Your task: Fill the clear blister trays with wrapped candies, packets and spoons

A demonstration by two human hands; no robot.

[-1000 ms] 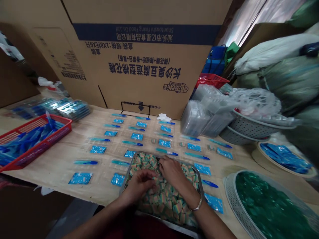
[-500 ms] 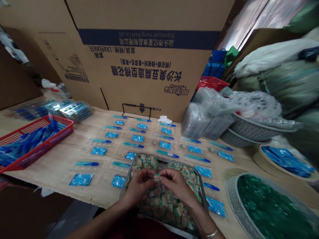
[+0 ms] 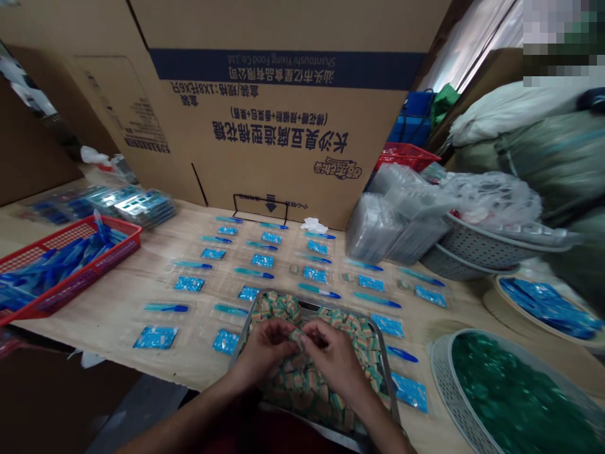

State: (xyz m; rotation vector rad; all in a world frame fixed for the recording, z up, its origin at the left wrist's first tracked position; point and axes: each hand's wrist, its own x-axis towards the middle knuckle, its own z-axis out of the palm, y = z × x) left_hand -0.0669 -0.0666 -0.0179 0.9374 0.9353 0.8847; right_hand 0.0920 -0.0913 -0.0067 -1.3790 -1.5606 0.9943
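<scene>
My left hand and my right hand meet over a metal tray, which is heaped with rainbow-striped marshmallow pieces. Between their fingertips, both hands pinch one small striped marshmallow piece, partly hidden by my fingers. On the table around the tray lie rows of clear bags, some holding blue sachets and others holding blue-handled spoons.
A red plastic basket of blue spoons stands at left. A white perforated basket holds green wrapped items, and a round tray holds blue packets. Stacked clear plastic trays, grey colanders, sacks and a large cardboard box stand behind.
My hands have moved from inside the pile to meet above it, and they now pinch one piece. My right wrist has drawn back toward the bottom of the view.
</scene>
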